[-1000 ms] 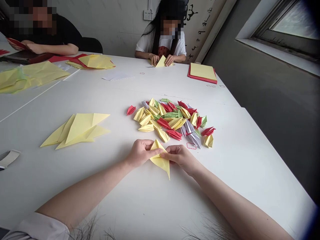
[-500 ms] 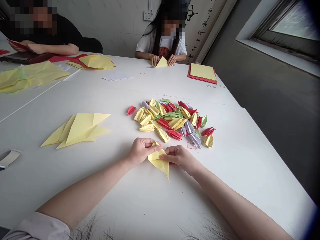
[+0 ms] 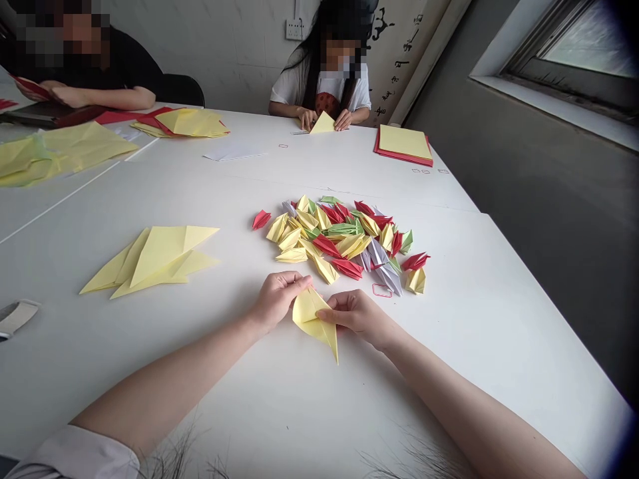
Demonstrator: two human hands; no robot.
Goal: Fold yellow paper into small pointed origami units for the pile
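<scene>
Pinched between two bare hands just above the near part of the white table (image 3: 239,399), a folded yellow paper (image 3: 309,313) points one sharp corner down toward the person. The left hand (image 3: 280,298) grips its top tip between thumb and fingers; the right hand (image 3: 357,316) clasps its right edge, thumb on the front face. Just beyond the hands lies a heap of small folded pieces (image 3: 344,236) in yellow, red, green and pale purple. Left of the heap, pointed yellow sheets (image 3: 160,256) overlap. Farther off, toward the right, a yellow sheet tops a stack of square paper (image 3: 403,143) with red beneath. Across the table, a person in a white shirt (image 3: 302,86) presses a yellow triangle (image 3: 323,124), while a person in black (image 3: 127,66) holds red paper (image 3: 32,88).
</scene>
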